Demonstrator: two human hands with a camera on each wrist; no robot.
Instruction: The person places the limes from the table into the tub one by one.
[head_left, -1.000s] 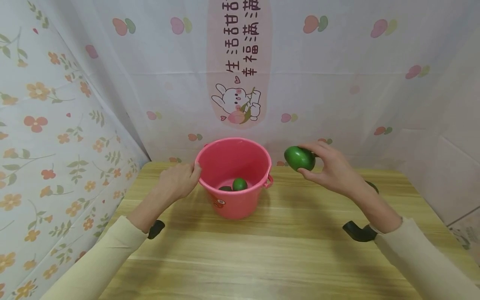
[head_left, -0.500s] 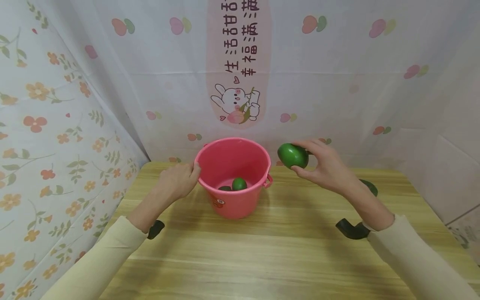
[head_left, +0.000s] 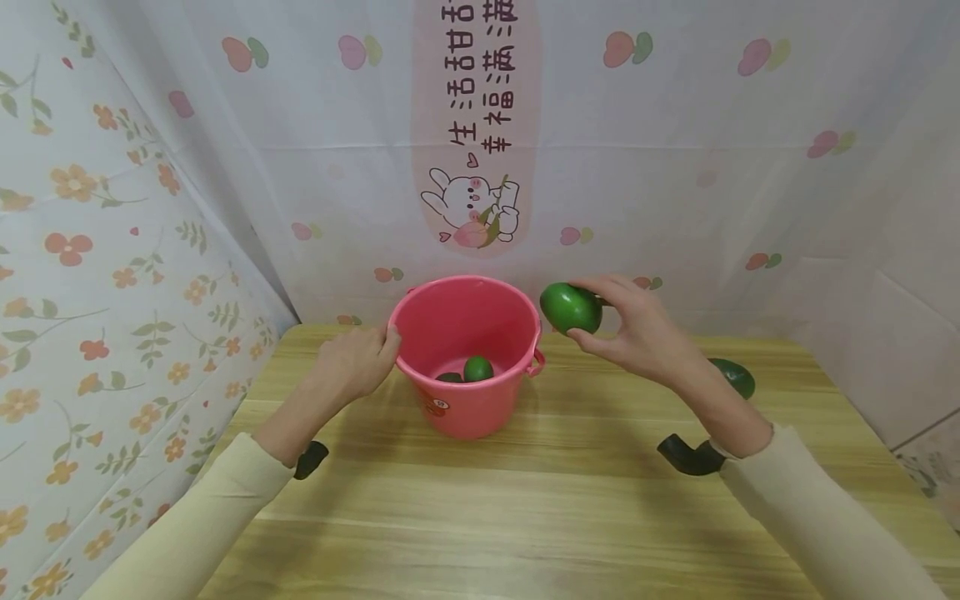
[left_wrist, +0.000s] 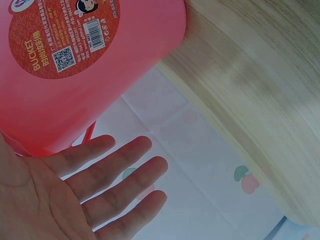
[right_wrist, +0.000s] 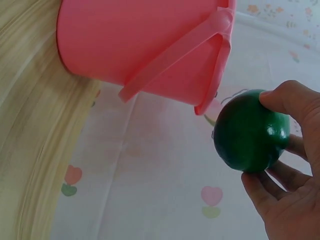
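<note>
A pink bucket (head_left: pixel 480 412) stands upright near the back of the table. My left hand (head_left: pixel 352 362) holds its left rim, thumb over the edge; in the left wrist view the four fingers (left_wrist: pixel 120 192) stretch out straight beside the wall. My right hand (head_left: pixel 633 329) pinches a glossy green oval fruit (head_left: pixel 572 308) between thumb and fingers, in the air just right of the bucket's rim. The right wrist view shows this fruit apart from the bucket. Inside lie a smaller-looking green round fruit (head_left: pixel 477 368) and a dark piece (head_left: pixel 449 377), partly hidden by the near rim.
Another dark green fruit (head_left: pixel 733 377) lies on the wooden table (head_left: pixel 480 517) behind my right forearm. A dark curved piece (head_left: pixel 690 457) is partly under my right sleeve, another dark piece (head_left: pixel 310 460) beside my left one. Printed cloth (head_left: pixel 660 192) hangs behind.
My right hand has moved left with the green fruit, closer to the bucket's rim. More of the fruit behind my right forearm shows. My left hand and the bucket have stayed put.
</note>
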